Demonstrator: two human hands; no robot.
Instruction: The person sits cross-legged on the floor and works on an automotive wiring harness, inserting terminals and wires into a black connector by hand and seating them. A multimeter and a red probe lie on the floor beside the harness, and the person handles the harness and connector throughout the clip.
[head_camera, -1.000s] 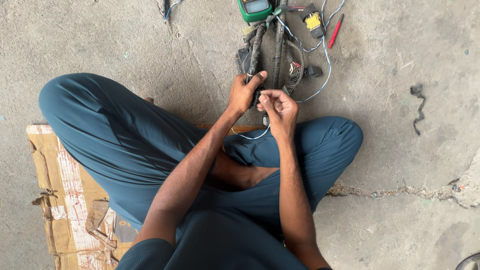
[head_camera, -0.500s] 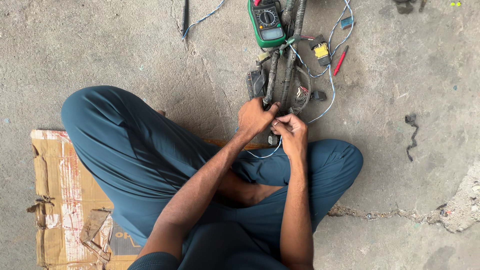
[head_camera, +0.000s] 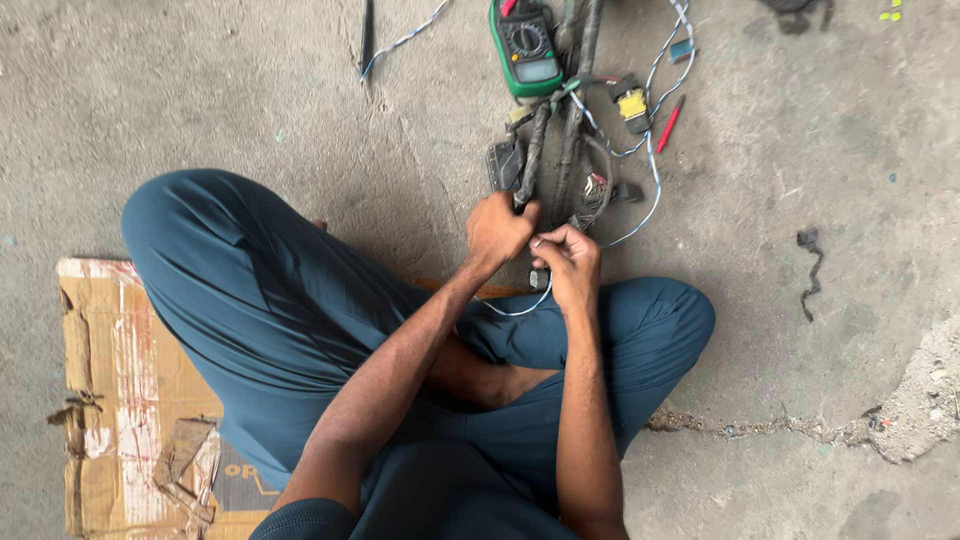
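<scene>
The whole view has slid since a second ago: the floor (head_camera: 200, 110) and everything on it now sit lower in the frame, so more of the ground beyond the hands shows and the green meter (head_camera: 527, 45), earlier cut by the top edge, is almost whole; the person sits cross-legged as before, one knee over the cardboard (head_camera: 110, 400), and neither the legs nor the harness (head_camera: 560, 150) seem to have shifted on the floor, so the change reads as a head move more than a hand move; the hands have kept together at the near end of the harness, which suggests the fine work there goes on unbroken; the left hand (head_camera: 497, 232) is clenched on the dark wrapped bundle, and the right hand (head_camera: 568, 262) pinches something small just beside it, its fingers (head_camera: 545, 240) closed, though what they grip I cannot tell; a pale wire (head_camera: 520, 308) loops down from under the hands onto the lap; the yellow plug (head_camera: 631, 103) and red probe (head_camera: 668, 124) lie apart beyond; the harness runs off the top edge, the spot between the two hands is covered by knuckles, and a dark scrap (head_camera: 810, 270) to the right is too small to name.
</scene>
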